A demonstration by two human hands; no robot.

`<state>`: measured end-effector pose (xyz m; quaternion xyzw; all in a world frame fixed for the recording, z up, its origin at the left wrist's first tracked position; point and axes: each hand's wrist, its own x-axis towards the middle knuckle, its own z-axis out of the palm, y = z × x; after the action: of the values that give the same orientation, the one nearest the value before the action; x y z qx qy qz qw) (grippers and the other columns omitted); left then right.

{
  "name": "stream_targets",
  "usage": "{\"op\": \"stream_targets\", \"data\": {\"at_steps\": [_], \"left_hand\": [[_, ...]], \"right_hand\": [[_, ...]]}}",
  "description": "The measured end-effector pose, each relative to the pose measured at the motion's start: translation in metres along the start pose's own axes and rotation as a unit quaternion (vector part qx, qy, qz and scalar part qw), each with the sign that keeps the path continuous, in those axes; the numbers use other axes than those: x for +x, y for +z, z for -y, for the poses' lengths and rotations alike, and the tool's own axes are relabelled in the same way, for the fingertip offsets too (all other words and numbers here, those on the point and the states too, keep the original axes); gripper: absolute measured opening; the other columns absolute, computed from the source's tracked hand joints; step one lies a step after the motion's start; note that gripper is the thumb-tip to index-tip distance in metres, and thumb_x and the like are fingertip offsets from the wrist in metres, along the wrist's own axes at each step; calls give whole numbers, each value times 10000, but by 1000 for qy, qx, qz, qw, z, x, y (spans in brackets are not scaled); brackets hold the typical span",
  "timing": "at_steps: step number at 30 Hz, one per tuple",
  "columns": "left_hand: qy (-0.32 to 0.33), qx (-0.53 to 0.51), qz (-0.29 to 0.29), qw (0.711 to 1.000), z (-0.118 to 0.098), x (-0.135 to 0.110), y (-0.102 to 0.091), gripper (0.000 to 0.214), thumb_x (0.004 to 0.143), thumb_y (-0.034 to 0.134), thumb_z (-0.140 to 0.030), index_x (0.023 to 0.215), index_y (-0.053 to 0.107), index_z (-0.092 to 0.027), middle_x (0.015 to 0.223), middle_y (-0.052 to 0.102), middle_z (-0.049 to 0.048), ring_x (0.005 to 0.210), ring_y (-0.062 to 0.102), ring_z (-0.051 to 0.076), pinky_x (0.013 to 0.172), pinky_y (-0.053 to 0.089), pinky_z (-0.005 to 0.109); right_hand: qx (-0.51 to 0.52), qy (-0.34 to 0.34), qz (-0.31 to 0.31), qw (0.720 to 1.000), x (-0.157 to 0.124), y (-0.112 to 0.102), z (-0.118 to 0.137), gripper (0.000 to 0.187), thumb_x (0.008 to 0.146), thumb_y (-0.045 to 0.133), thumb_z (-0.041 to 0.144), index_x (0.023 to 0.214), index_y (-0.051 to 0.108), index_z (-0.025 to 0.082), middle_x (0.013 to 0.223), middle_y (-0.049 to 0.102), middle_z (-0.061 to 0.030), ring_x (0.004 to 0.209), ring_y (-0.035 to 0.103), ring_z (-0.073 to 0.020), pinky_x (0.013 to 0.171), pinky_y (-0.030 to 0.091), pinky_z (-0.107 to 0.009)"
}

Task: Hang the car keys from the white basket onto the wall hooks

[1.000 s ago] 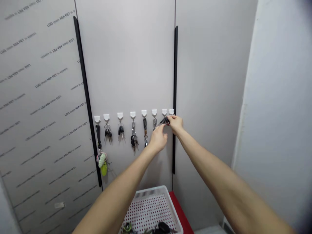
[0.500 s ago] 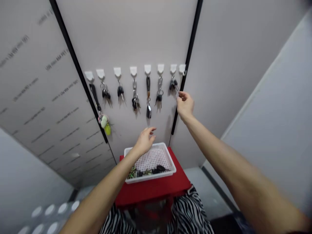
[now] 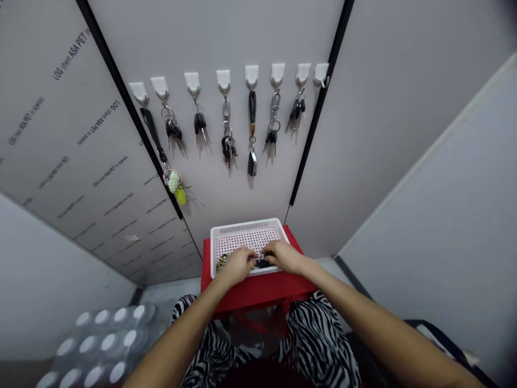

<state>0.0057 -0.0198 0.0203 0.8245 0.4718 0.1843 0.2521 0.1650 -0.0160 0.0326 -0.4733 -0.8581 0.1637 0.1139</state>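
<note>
My left hand (image 3: 241, 262) and my right hand (image 3: 284, 256) are down over the front part of a white perforated basket (image 3: 242, 225). The fingers of both are curled in, and the fingertips face each other across a small gap. Black-headed keys (image 3: 263, 264) with a bit of shiny metal show between them, and both hands appear to pinch this bunch. How the fingers grip it is partly hidden. Left of my left hand, brass-coloured keys (image 3: 221, 262) lie in the basket.
The basket stands on a red stool (image 3: 250, 295) between my knees, against a grey wall. White hooks (image 3: 223, 80) run across the wall, most with bunches of keys (image 3: 228, 146). A black strap with a green charm (image 3: 173, 182) hangs leftmost. Capped bottles (image 3: 108, 341) stand lower left.
My right hand has come down from the keys under the second hook from the right into the basket. My left hand has lowered into the basket too. The view has tilted downward.
</note>
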Motion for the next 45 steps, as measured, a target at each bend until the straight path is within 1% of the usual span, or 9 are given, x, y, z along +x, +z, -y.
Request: {"op": "stream_targets", "data": {"at_steps": [4, 8, 19, 23, 27, 31, 35, 40, 45], "left_hand": [[3, -15, -2, 1000, 3, 1, 1, 206, 611, 424, -156, 753, 573, -170, 773, 575, 43, 744, 491, 146, 686, 362, 252], [-5, -39, -6, 999, 4, 2, 1, 213, 622, 420, -173, 775, 567, -166, 775, 579, 44, 741, 495, 143, 697, 361, 255], [-11, -175, -47, 983, -14, 18, -1, 363, 629, 428, -262, 966, 483, -138, 922, 552, 56, 823, 492, 140, 753, 358, 252], [19, -204, -63, 977, -36, 29, -13, 341, 651, 398, -270, 955, 487, -142, 919, 552, 57, 815, 492, 132, 744, 362, 243], [14, -203, -82, 976, -45, 36, -28, 337, 647, 399, -261, 946, 486, -133, 900, 553, 66, 808, 492, 134, 730, 367, 248], [4, -193, -104, 976, -42, 37, -41, 325, 639, 401, -245, 930, 489, -131, 889, 552, 63, 807, 488, 135, 736, 363, 250], [6, -185, -119, 975, -41, 40, -53, 324, 632, 404, -233, 928, 490, -133, 878, 554, 61, 800, 488, 133, 731, 365, 248], [9, -186, -133, 973, -38, 40, -58, 334, 623, 410, -224, 937, 484, -133, 894, 552, 60, 813, 484, 130, 762, 351, 251], [-3, -175, -140, 975, -30, 34, -58, 331, 625, 407, -239, 927, 492, -134, 894, 553, 64, 808, 487, 134, 762, 353, 252]], "right_hand": [[23, -1, -29, 999, 2, 9, 1, 166, 659, 429, 192, 675, 593, 172, 669, 581, -39, 661, 488, -127, 625, 341, -223], [90, 21, -114, 989, 2, 10, 4, 188, 684, 418, 233, 658, 584, 151, 649, 566, -39, 628, 477, -111, 596, 345, -210], [313, 76, -267, 908, 3, -14, 7, 178, 658, 432, 237, 633, 577, 136, 623, 565, -11, 607, 489, -92, 585, 370, -193], [368, 89, -307, 873, 9, -56, 0, 179, 631, 447, 262, 605, 568, 132, 569, 551, 0, 556, 478, -89, 551, 374, -201], [370, 117, -412, 825, 19, -129, -6, 191, 576, 490, 300, 608, 558, 125, 492, 511, 19, 442, 420, -68, 440, 339, -196], [365, 77, -487, 790, 30, -207, -5, 199, 556, 507, 301, 623, 548, 118, 432, 467, 41, 380, 368, -45, 387, 313, -183], [360, 53, -542, 757, 42, -263, -2, 157, 551, 518, 256, 624, 540, 118, 441, 463, 47, 373, 376, -32, 377, 332, -169], [342, 96, -569, 741, 55, -300, 0, 92, 586, 496, 191, 627, 536, 120, 426, 442, 53, 375, 394, -29, 384, 371, -158], [323, 144, -558, 751, 65, -306, -2, 57, 599, 488, 136, 610, 537, 109, 394, 430, 46, 366, 418, -41, 382, 395, -169]]}}
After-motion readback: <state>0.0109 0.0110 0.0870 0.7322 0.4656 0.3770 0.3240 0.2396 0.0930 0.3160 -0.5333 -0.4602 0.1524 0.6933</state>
